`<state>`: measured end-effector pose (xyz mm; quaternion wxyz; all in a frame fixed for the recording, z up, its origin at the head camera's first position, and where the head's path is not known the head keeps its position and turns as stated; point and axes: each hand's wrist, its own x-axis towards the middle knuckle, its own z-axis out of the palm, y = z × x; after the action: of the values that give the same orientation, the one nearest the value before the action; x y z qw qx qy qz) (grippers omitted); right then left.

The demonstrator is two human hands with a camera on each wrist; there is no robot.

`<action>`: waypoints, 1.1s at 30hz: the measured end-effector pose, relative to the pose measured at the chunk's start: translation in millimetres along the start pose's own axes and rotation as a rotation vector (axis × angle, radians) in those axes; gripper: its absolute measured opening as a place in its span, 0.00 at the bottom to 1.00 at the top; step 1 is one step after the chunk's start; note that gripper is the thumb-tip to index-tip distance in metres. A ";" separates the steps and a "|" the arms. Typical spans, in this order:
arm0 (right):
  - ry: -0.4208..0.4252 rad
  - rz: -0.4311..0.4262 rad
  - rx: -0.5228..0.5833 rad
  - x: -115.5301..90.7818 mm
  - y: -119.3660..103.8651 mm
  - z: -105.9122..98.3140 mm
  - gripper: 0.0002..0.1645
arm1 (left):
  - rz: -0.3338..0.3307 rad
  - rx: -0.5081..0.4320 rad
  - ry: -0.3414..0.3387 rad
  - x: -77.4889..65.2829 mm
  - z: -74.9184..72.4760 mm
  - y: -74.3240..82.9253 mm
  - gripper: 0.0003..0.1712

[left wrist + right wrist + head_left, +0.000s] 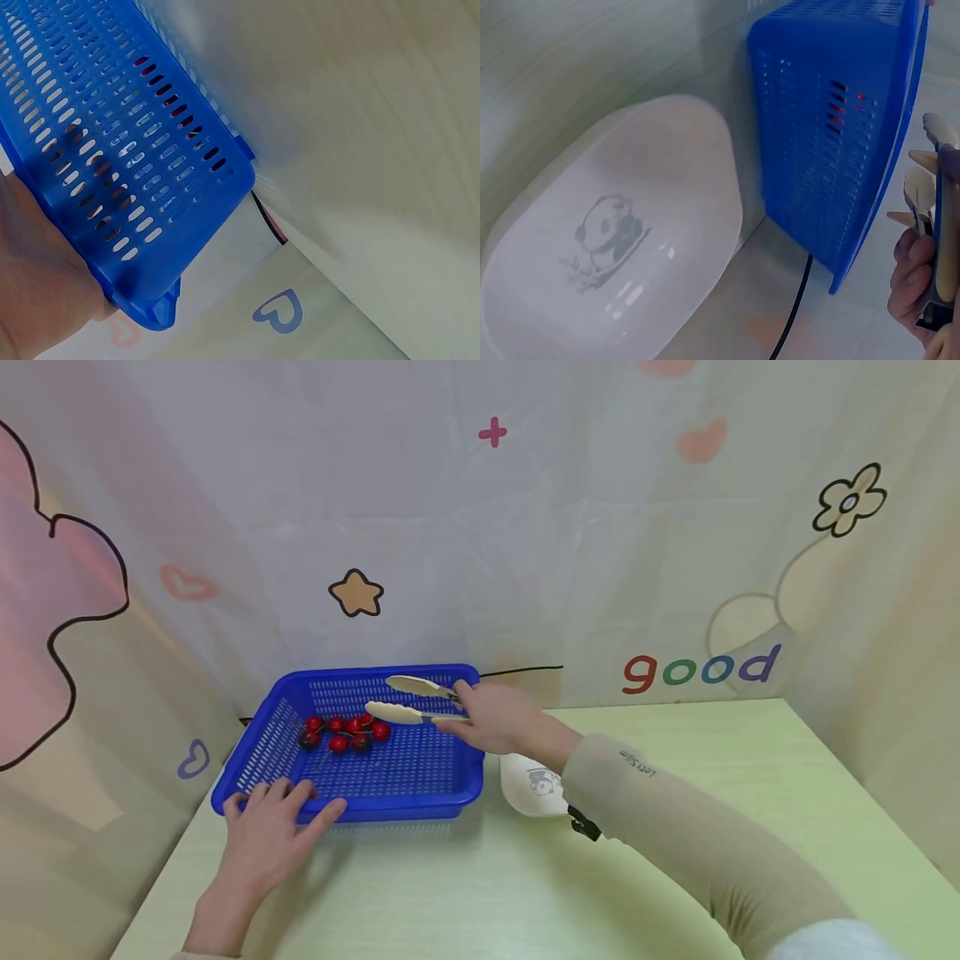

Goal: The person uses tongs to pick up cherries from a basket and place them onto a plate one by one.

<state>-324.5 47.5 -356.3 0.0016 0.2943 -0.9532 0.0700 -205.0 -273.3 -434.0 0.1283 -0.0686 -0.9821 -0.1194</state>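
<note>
Currently, the right hand (495, 718) has its fingers clasped round tongs (397, 713), pointing left; cherries (339, 743) lie leftward and below, inside the basket (420, 805), whose near rim the left hand (266, 839) grips.

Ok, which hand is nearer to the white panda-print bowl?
Right. The right hand, holding tongs, is at the right end of the blue basket, close by the panda-print bowl; the left hand holds the basket's near-left rim, farther away.

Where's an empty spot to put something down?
Bare table: right of the right sleeve, and in front of the blue basket, between that sleeve and the left hand. Crowded: around the cherries, tongs, right hand and panda bowl.
</note>
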 end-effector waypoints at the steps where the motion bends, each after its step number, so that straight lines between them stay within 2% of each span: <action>1: -0.003 0.000 -0.008 3.2 -2.8 2.1 0.39 | 0.001 -0.001 -0.001 -0.1 -0.6 0.2 0.37; 6: -0.016 0.011 -0.028 16.4 -18.2 14.1 0.38 | 0.005 0.002 0.004 -0.4 -1.6 0.6 0.36; 16: -0.062 0.102 0.001 29.7 -44.7 28.3 0.37 | 0.005 0.003 0.015 -0.2 0.4 -0.5 0.36; 25: -0.087 0.134 -0.087 38.0 -53.1 33.4 0.27 | -0.007 0.004 0.002 -0.5 1.5 -1.8 0.37; 33: -0.129 0.124 -0.150 46.6 -54.9 34.1 0.26 | 0.006 -0.007 0.022 -0.4 2.0 -2.5 0.36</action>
<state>-330.9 -28.2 -380.7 -0.0419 0.2378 -0.9702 -0.0208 -205.5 -275.3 -436.5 0.1390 -0.0707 -0.9801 -0.1230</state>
